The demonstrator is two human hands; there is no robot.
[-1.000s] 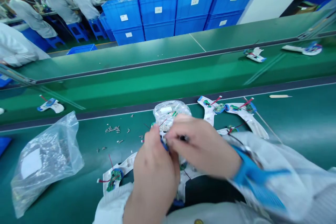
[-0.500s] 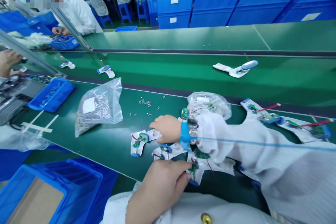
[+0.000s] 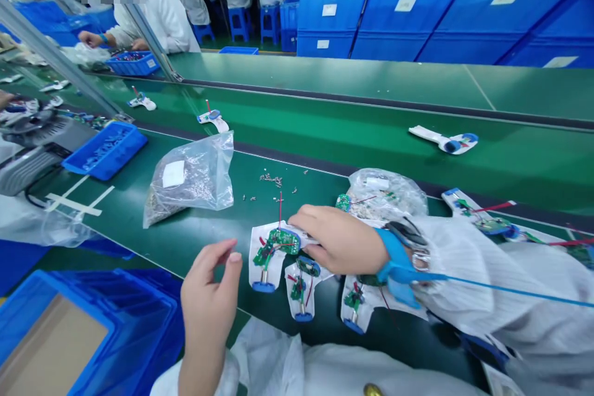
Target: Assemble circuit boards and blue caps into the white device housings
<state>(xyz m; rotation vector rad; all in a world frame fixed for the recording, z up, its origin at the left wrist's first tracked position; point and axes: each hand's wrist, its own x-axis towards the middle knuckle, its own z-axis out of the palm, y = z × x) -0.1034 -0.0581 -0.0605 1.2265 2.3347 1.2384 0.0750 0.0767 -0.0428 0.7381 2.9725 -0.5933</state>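
My right hand (image 3: pixel 341 238) grips the end of a white gun-shaped housing half (image 3: pixel 257 263), its fingers wrapped over that end. A green circuit board (image 3: pixel 284 240), red wires and a blue round end piece show on this housing. My left hand (image 3: pixel 211 294) hovers left of it, thumb and forefinger curved and apart, with nothing between them. Just below my right hand lies a second housing half (image 3: pixel 293 306) with a small board. A third housing half (image 3: pixel 364 320) rests further right, partly hidden under my right forearm.
Loose screws (image 3: pixel 271 180) lie behind the hands. A bag of screws (image 3: pixel 185 182), a blue tray (image 3: pixel 106 151) and an empty-looking blue crate (image 3: pixel 116 322) are at left. A clear bag of boards (image 3: pixel 387 192) stands behind my right wrist. Housing halves ride the green belt (image 3: pixel 315 117).
My left hand has let go of the board on a nearer housing and moved left. My right hand has closed on the leftmost housing, which now sits nearer. The view has shifted.
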